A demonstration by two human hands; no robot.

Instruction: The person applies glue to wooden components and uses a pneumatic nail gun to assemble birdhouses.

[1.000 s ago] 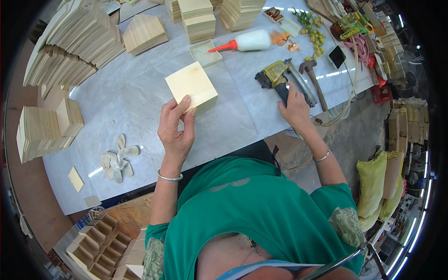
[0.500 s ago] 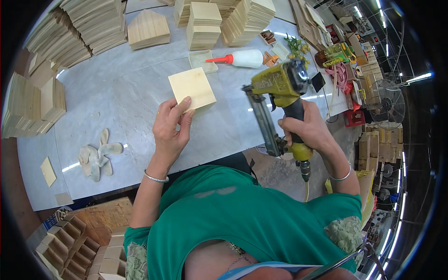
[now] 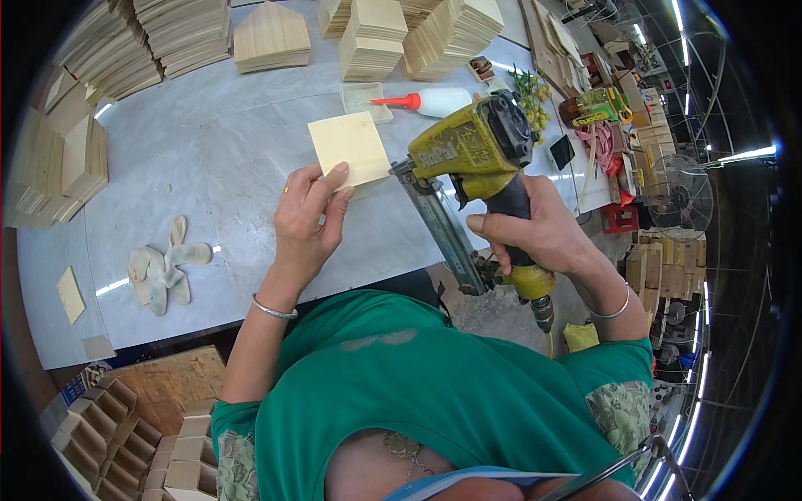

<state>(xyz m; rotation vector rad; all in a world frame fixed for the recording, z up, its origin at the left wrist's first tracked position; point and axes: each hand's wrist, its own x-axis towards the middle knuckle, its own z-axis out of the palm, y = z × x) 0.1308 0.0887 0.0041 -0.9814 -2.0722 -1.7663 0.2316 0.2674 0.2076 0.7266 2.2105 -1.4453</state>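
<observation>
Between thumb and fingers, my left hand (image 3: pixel 311 213) pinches a square pale wooden piece (image 3: pixel 347 146) near its lower edge, above the table. Whatever lies beneath that top face is mostly hidden. My right hand (image 3: pixel 547 224) is wrapped round the black grip of a yellow pneumatic nail gun (image 3: pixel 468 150). The gun's nose is at the right edge of the wooden piece; whether they touch I cannot tell. A hose fitting hangs from the gun's lower end. Behind the piece lie a white glue bottle (image 3: pixel 443 102) with a red nozzle and a shallow pale tray (image 3: pixel 355 98).
Stacks of wooden boards (image 3: pixel 372 42) line the table's far side, with more stacks (image 3: pixel 50 167) at the left. A pair of pale gloves (image 3: pixel 167 267) lies on the grey table (image 3: pixel 242 159). Compartmented wooden boxes (image 3: pixel 113 426) stand at lower left. A phone (image 3: pixel 561 152) rests at the right.
The nail gun has moved left and tilted, bringing its nose to the wooden piece's right edge. The piece has turned slightly in my left hand. The view has shifted a little.
</observation>
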